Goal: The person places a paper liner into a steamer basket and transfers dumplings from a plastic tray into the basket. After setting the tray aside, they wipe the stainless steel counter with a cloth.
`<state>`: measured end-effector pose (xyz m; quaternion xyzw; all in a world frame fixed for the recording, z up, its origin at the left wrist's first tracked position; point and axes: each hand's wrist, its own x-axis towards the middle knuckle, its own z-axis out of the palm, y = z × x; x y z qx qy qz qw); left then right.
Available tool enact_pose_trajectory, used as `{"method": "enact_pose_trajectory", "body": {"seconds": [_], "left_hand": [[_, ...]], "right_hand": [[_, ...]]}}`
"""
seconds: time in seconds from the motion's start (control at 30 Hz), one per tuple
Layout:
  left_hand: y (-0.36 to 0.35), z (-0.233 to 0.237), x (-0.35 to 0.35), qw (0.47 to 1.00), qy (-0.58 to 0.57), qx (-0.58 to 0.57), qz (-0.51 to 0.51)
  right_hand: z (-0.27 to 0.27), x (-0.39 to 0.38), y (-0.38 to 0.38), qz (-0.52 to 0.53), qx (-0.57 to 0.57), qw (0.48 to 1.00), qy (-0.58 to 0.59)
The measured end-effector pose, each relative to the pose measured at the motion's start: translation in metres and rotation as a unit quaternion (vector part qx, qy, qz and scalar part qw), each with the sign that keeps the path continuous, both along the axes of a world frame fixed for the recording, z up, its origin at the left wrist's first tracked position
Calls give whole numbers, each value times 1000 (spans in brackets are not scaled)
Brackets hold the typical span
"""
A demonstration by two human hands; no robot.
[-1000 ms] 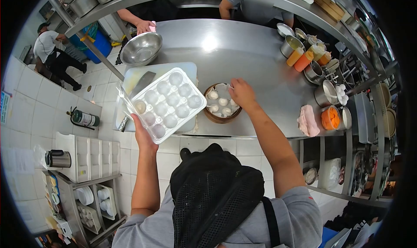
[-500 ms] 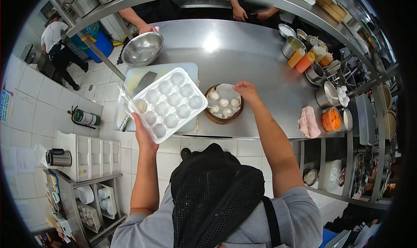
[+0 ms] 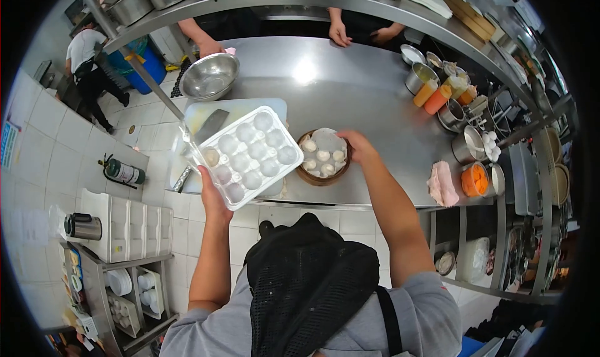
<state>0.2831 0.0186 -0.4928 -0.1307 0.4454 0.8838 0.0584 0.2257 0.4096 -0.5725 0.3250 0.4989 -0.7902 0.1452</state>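
My left hand (image 3: 215, 196) grips a white plastic tray (image 3: 251, 198) by its lower left edge. The tray has rows of round hollows, and one beige round piece (image 3: 211, 156) sits in a hollow at its left side. To the right of it stands a round bamboo steamer basket (image 3: 322, 181) on the counter. Inside, several white dumplings (image 3: 323, 155) lie on a sheet of paper (image 3: 325, 138). My right hand (image 3: 356, 146) is at the basket's upper right rim, its fingers closed on the paper's edge. The fingertips are partly hidden.
Under the tray lies a cutting board (image 3: 275, 110) with a cleaver (image 3: 211, 124). A metal bowl (image 3: 209, 76) stands behind, with another person's hand (image 3: 210, 46) beside it. Sauce bottles (image 3: 437, 99), a pink cloth (image 3: 443, 183) and an orange-filled container (image 3: 475, 179) line the right side.
My right hand has lowered from the raised paper edge to the basket's rim, and the paper lies flatter. The tray stays in my left hand. The view has shifted slightly.
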Motion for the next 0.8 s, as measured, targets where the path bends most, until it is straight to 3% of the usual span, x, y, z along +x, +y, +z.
{"method": "enact_pose_trajectory", "body": {"seconds": [0.07, 0.13, 0.2, 0.23, 0.3, 0.33, 0.4, 0.53, 0.77, 0.8], "left_hand": [[-2, -7, -3, 1000, 8, 7, 6], [-3, -13, -4, 1000, 10, -3, -4], [0, -8, 0, 1000, -1, -2, -5], [3, -6, 1, 999, -15, 4, -28], [10, 5, 5, 998, -5, 32, -47], [12, 8, 5, 995, 3, 62, -74], [13, -2, 2, 991, -9, 86, -102], [21, -9, 3, 982, -9, 69, -175], [30, -13, 14, 965, -35, 85, -247], [29, -11, 15, 965, -35, 86, -246]], "right_hand": [[18, 13, -6, -14, 27, 999, 36], [-11, 6, 17, 28, 64, 993, 95], [39, 20, -15, -85, 340, 935, 46], [35, 15, -18, -76, 337, 937, 51], [26, 11, -12, -112, 450, 838, 289], [41, 17, -25, -114, 449, 838, 288], [101, 40, -76, -77, 506, 760, 400], [136, 63, -121, 43, 563, 617, 548], [147, 64, -118, 37, 697, 560, 447], [143, 63, -110, 98, 695, 574, 423]]}}
